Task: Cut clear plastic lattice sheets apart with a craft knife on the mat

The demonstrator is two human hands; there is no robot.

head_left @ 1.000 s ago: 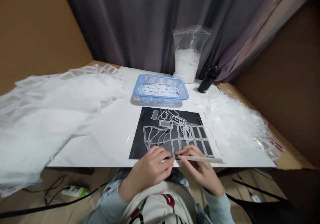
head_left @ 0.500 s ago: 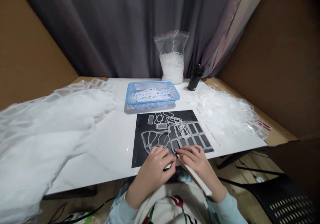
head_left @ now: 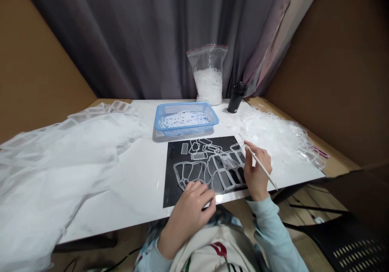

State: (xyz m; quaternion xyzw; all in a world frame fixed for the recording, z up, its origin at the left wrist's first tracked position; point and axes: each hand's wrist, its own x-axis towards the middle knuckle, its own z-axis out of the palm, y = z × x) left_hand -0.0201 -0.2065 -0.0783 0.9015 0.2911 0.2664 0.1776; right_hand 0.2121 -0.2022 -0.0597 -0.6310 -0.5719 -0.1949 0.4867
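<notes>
My left hand [head_left: 193, 203] lies at the near edge of the black mat [head_left: 170, 191], fingers bent together over the border of a translucent plastic cut-out sheet [head_left: 209, 174]. The sheet has curved openings at left and rectangular ones at right. My right hand [head_left: 258, 172] is raised over the mat's right edge, closed round a slim white pen-like tool [head_left: 263, 166]; what tip it has is too small to tell. Loose thin rectangular frames [head_left: 194, 147] and a small translucent rectangle [head_left: 184, 148] lie on the mat's far part.
A blue basket [head_left: 187, 132] of white pieces stands beyond the mat. Behind it are a zip bag [head_left: 209, 85] of white scraps and a black bottle [head_left: 237, 97]. Translucent sheets [head_left: 60, 166] pile up at left, thin white scraps [head_left: 273, 138] at right. A chair [head_left: 349, 239] is at lower right.
My right hand has moved right and up, away from my left hand, carrying the white tool. Tangled strips on the sheet have shifted slightly. My left hand stays at the near edge.
</notes>
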